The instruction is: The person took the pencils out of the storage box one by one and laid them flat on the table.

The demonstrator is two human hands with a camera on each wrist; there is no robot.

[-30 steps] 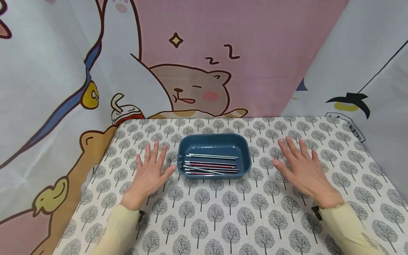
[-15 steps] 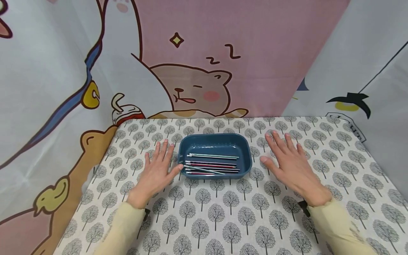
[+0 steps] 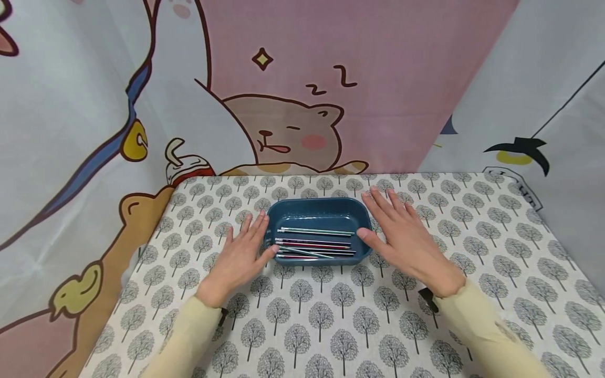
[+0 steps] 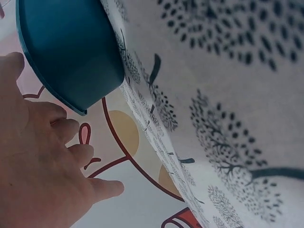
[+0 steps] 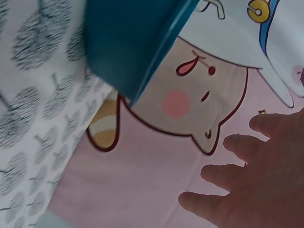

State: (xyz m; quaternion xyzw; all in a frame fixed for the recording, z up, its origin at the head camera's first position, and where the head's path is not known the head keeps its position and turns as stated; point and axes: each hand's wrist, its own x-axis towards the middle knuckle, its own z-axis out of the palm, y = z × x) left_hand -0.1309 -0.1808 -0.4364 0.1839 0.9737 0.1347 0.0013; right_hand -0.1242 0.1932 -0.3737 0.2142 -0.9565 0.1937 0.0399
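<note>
A dark blue rectangular tray (image 3: 319, 207) stands mid-table with several pencils (image 3: 314, 243) lying in it, most of them roughly side by side and one slanted. My left hand (image 3: 242, 254) is at the tray's left end, fingers extended, its thumb overlapping the near-left rim in the head view. At the opposite end is my right hand (image 3: 405, 240), fingers spread, the thumb tip overlapping the right rim. Both wrist views show the tray's outer wall (image 4: 71, 52) with the fingers apart from it or above it; whether a thumb touches the rim I cannot tell.
A white cloth with grey tree prints (image 3: 321, 315) covers the table. Behind it hangs a curtain with cartoon animals (image 3: 293, 131), and more printed curtain (image 3: 85, 173) runs along the left side. The table's back edge meets the curtain.
Both hands have moved inward toward the tray, the right one farther, from well out at the side to the tray's right end. The tray and pencils have stayed put.
</note>
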